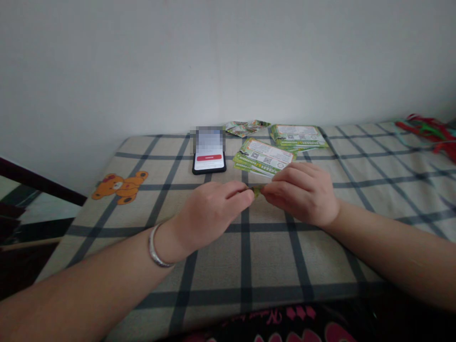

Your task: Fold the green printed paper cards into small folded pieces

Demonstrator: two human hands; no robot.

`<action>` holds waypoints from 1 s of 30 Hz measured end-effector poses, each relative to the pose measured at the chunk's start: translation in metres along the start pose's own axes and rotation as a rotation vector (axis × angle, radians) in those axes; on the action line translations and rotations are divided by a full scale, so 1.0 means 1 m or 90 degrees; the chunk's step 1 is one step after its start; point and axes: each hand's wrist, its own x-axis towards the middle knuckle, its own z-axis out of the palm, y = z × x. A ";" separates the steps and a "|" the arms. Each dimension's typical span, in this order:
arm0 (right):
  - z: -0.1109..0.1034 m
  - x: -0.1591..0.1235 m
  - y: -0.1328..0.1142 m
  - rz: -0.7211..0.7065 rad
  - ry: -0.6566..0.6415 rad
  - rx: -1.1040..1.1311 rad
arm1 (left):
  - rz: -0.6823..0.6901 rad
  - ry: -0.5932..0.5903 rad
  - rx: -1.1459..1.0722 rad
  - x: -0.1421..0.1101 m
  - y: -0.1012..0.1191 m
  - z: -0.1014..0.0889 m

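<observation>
Between my two hands, low over the checked cloth, is a small piece of green printed paper (256, 191), mostly covered by the fingers. My left hand (213, 209), with a silver bangle on its wrist, pinches the paper's left end. At the right end, my right hand (302, 192) has its fingertips closed on the same paper. Just beyond the right fingers lies a fanned pile of green and white leaflets (263, 156). A second stack of leaflets (299, 135) is farther back. Several folded paper pieces (245, 127) rest near the wall.
A phone (209, 161) with a lit screen lies left of the leaflets. An orange bear figure (121, 187) is on the checked tablecloth (160, 285) at the left. Red and green strips (432, 133) lie at the far right. The wall (228, 61) bounds the back.
</observation>
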 end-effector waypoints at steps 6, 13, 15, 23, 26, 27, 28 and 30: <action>-0.002 0.000 0.000 0.006 -0.004 -0.001 | 0.010 0.026 -0.005 0.000 0.001 -0.003; 0.001 -0.002 -0.001 0.022 0.003 -0.002 | 0.021 0.070 -0.033 0.001 0.000 -0.006; 0.002 -0.002 -0.002 0.022 0.003 0.009 | 0.004 0.073 -0.064 0.001 0.000 -0.006; 0.003 -0.003 -0.001 0.113 0.014 0.085 | -0.098 0.074 -0.166 0.004 0.001 -0.008; 0.004 -0.003 -0.002 0.173 0.016 0.152 | -0.130 0.090 -0.193 0.004 0.002 -0.007; 0.004 -0.002 -0.003 0.185 0.018 0.170 | -0.139 0.097 -0.196 0.004 0.002 -0.007; 0.004 -0.002 -0.003 0.193 0.020 0.187 | -0.144 0.104 -0.198 0.004 0.002 -0.006; 0.005 -0.001 -0.006 0.207 0.021 0.214 | -0.148 0.112 -0.202 0.003 0.002 -0.005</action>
